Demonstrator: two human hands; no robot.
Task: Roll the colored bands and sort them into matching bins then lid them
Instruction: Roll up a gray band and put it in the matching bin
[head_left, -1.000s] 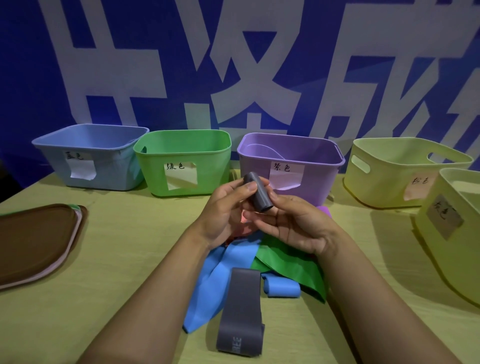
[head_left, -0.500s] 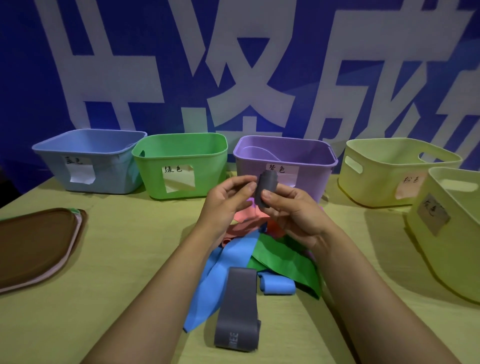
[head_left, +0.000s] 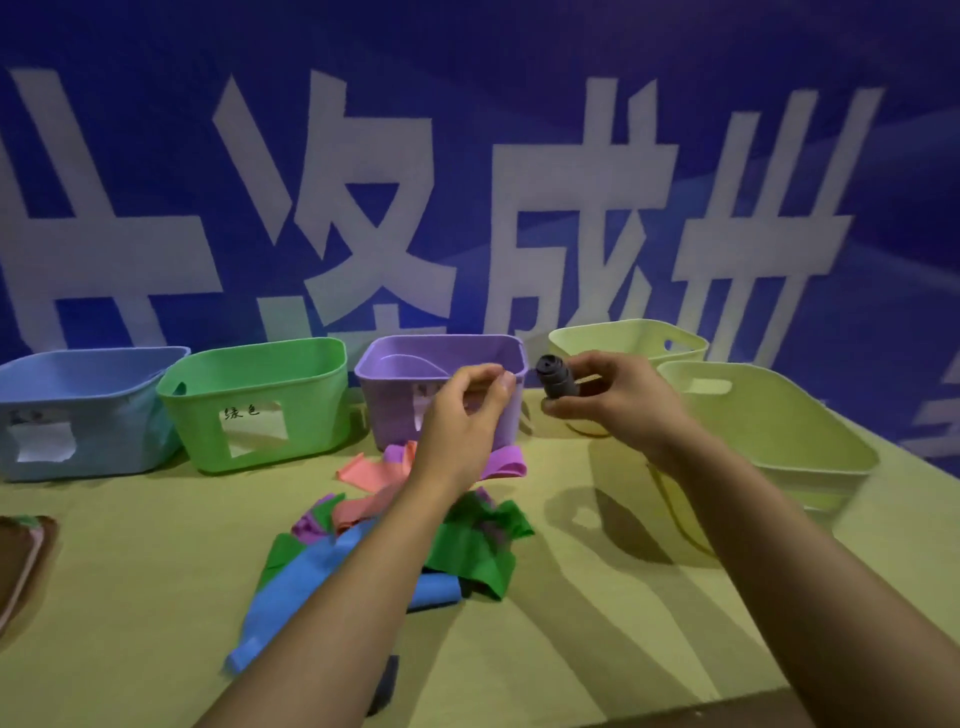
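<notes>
Head view: our right hand pinches the rolled grey band, raised between the purple bin and the far yellow bin — our left hand hangs loosely curled, holding nothing. We judge sorting comes next — finding its bin.

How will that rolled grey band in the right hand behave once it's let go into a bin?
The rolled grey band would probably start uncoiling: its layers already look loose and stepped at the end. Being a cylinder, it may roll where it lands. It seems light, since the right hand holds it in a fingertip grip alone.
</notes>
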